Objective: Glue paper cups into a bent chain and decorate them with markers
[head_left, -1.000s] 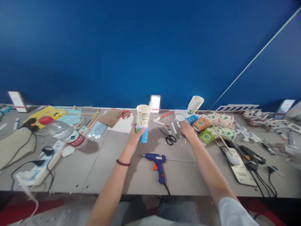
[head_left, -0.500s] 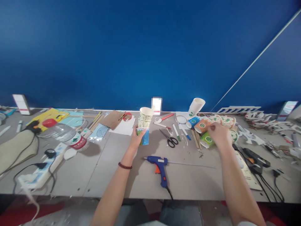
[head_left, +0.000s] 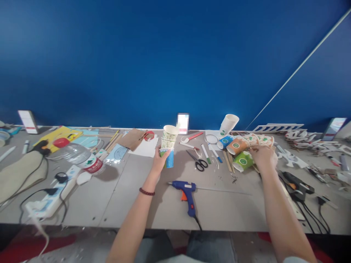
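Observation:
My left hand (head_left: 158,162) is wrapped round the blue bottom cup of a short stack of paper cups (head_left: 168,145), which leans slightly right on the grey table (head_left: 131,190). My right hand (head_left: 262,157) rests on a heap of lying paper cups (head_left: 248,146), orange, green and patterned, at the right. Its fingers curl over the heap, and I cannot see whether they grip a cup. A blue glue gun (head_left: 185,191) lies between my arms. Black scissors (head_left: 197,162) lie behind it.
A water bottle (head_left: 75,155) lies at the left beside a power strip (head_left: 52,195) with cables. Paper, rulers and sticks clutter the back edge. A white cup (head_left: 229,124) leans at the blue wall. Another glue gun (head_left: 297,182) and cables lie at the right.
My right hand has moved from the pens near the scissors rightward onto the heap of cups. The cup stack in my left hand has tilted slightly right.

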Motion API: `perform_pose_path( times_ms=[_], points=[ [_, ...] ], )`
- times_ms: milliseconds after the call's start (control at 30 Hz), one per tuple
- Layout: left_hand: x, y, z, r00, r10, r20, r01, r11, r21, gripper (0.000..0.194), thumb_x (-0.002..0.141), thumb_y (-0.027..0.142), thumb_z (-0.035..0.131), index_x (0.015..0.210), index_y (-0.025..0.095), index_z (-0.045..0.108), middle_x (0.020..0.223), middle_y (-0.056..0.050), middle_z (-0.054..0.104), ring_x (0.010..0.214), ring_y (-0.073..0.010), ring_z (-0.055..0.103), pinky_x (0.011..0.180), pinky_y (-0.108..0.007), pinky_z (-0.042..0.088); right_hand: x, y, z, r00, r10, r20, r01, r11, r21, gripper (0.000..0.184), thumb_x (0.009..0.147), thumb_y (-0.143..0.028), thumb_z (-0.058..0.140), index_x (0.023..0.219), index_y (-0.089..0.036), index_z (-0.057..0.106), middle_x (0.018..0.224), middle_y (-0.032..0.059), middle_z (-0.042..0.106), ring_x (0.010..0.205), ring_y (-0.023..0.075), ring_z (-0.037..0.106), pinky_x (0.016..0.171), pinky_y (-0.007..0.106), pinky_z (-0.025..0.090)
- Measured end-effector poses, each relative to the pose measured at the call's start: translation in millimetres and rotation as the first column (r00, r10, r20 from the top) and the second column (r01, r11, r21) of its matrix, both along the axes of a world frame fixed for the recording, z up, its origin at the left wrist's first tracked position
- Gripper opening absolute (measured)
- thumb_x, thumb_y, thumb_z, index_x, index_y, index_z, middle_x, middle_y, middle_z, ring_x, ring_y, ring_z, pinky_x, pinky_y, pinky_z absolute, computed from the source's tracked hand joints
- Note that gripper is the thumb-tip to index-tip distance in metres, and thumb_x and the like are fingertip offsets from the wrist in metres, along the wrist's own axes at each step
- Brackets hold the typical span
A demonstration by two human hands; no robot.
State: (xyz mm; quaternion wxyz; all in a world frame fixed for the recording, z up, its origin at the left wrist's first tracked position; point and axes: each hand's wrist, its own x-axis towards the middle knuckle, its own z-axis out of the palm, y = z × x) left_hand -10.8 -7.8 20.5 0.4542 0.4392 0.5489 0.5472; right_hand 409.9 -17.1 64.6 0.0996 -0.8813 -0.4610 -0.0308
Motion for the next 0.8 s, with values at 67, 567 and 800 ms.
perform_pose_path(
  times_ms=[67,567,800],
  points=[
    [0,0,0.7,1.000,0.008,0.005,-0.008,1.000,-0.010,0.050,0.069,0.042,0.070,0.111,0.022,0.052,0.113,-0.008,0.064,0.105,-0.0234,0.060,0.089,-0.035,0.046,-1,0,2.9,1.000,-0.008,-0.004,0.008,1.000,0.000,0.029,0.084,-0.032,0.053,0.099,-0.019,0.074,0.110,0.0166,0.067,0.091,0.0313,0.064,0.067,0.036,0.046],
    [-2,-1,0.9,1.000,-0.013,0.013,0.012,1.000,0.022,0.045,0.072,0.039,0.069,0.111,0.023,0.052,0.115,-0.007,0.063,0.107,-0.0228,0.060,0.091,-0.035,0.046,11,-22,25.9,0.997,-0.074,0.023,0.069,0.982,0.178,0.044,0.089,-0.037,0.041,0.111,-0.013,0.070,0.102,0.0205,0.068,0.091,0.0285,0.060,0.067,0.032,0.036],
    [-1,-1,4.5,1.000,-0.001,0.010,0.001,1.000,-0.012,0.047,0.071,0.039,0.069,0.112,0.023,0.052,0.113,-0.007,0.063,0.104,-0.0225,0.061,0.089,-0.035,0.047,23,-24,23.1,0.981,-0.189,0.036,0.184,0.977,0.105,0.055,0.085,-0.055,0.042,0.105,-0.013,0.073,0.097,0.0252,0.067,0.088,0.0355,0.061,0.062,0.039,0.035]
  ],
)
